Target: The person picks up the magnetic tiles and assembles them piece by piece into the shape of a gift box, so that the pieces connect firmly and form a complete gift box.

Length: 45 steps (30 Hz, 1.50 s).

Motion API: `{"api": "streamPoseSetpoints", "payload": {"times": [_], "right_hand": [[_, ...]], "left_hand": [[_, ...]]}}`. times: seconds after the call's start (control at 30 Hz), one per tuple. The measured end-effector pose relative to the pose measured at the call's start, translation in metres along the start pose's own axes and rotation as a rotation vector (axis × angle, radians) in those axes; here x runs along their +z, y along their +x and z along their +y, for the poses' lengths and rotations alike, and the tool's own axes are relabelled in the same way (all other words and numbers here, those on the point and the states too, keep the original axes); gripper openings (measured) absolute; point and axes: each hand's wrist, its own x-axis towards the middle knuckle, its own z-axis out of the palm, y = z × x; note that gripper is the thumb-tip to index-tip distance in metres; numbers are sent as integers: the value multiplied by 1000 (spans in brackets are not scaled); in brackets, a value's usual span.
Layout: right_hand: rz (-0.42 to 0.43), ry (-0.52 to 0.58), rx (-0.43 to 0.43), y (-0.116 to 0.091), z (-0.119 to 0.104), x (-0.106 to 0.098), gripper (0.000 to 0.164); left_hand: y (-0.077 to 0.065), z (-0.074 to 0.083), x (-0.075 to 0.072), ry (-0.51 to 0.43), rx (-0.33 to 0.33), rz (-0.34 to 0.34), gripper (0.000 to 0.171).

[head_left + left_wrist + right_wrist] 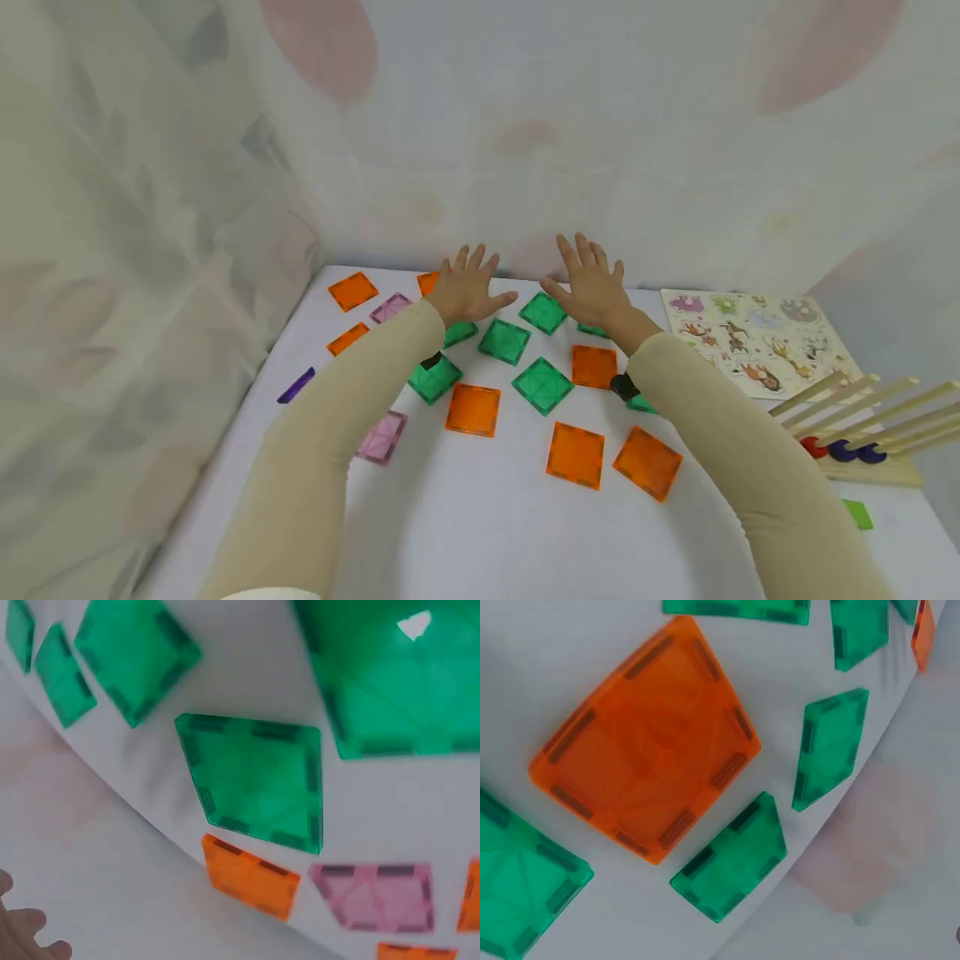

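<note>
Beige sleeves (322,433) are extended over the white table (480,517), the left hand (467,292) and right hand (596,290) being held finger-spread with nothing grasped, while green tiles (543,386) and orange tiles (574,455) are laid flat on it, seemingly spaced to keep each separate.

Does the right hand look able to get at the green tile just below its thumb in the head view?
Probably yes: the right hand appears empty with fingers spread, the green tile shows nothing on top, and no other tile seems to lie between them.
</note>
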Motion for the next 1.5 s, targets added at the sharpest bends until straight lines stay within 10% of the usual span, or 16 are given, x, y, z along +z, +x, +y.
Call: {"api": "streamPoseSetpoints", "payload": {"times": [0.17,0.47,0.87,1.5], "right_hand": [[47,29,-117,-21,-3,-9,83],[-4,79,-262,-96,4,-1,64],[-283,-109,-348,-175,4,39,60],[-285,-225,-373,-189,6,54,67]], "left_hand": [[-31,5,0,165,182,-67,85],[-86,24,41,136,375,-148,73],[-110,11,61,59,428,-200,56],[-107,-4,83,-102,383,-174,58]]}}
